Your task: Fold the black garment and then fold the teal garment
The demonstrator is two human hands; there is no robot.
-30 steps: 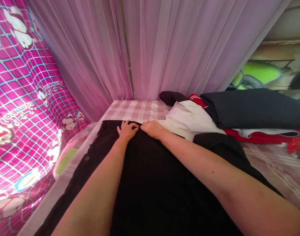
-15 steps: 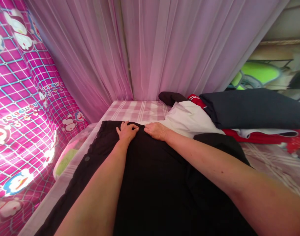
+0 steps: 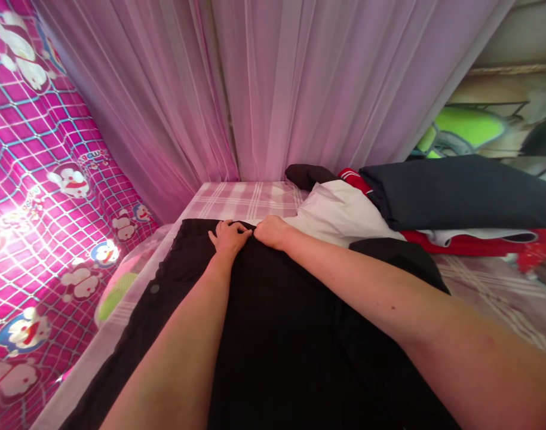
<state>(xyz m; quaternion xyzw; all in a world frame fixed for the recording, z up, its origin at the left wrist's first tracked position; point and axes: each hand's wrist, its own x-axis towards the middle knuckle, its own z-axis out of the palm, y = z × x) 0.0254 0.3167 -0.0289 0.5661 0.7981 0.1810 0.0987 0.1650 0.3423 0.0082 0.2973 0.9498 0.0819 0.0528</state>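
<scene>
A black garment [image 3: 273, 334] lies spread over the bed, its far edge a little below the middle of the view; its exact kind is unclear. A round button or snap [image 3: 154, 289] shows near its left side. At that far edge my left hand [image 3: 229, 237] pinches the cloth between thumb and forefinger, its other fingers resting on the fabric. Right beside it, my right hand [image 3: 271, 232] is closed on the same edge. The two hands almost touch. Both forearms stretch across the garment and hide parts of it.
A white cloth [image 3: 344, 209] lies behind my right forearm. Farther right, a folded dark garment [image 3: 461, 188] rests on red clothing [image 3: 461, 243]. The checked bedsheet [image 3: 237, 200] reaches a mauve curtain [image 3: 264, 89]. A pink patterned curtain [image 3: 76, 221] hangs at the left.
My right hand has shifted slightly left along the edge, closer to my left hand. My left hand keeps its pinch. The pink patterned curtain has swayed.
</scene>
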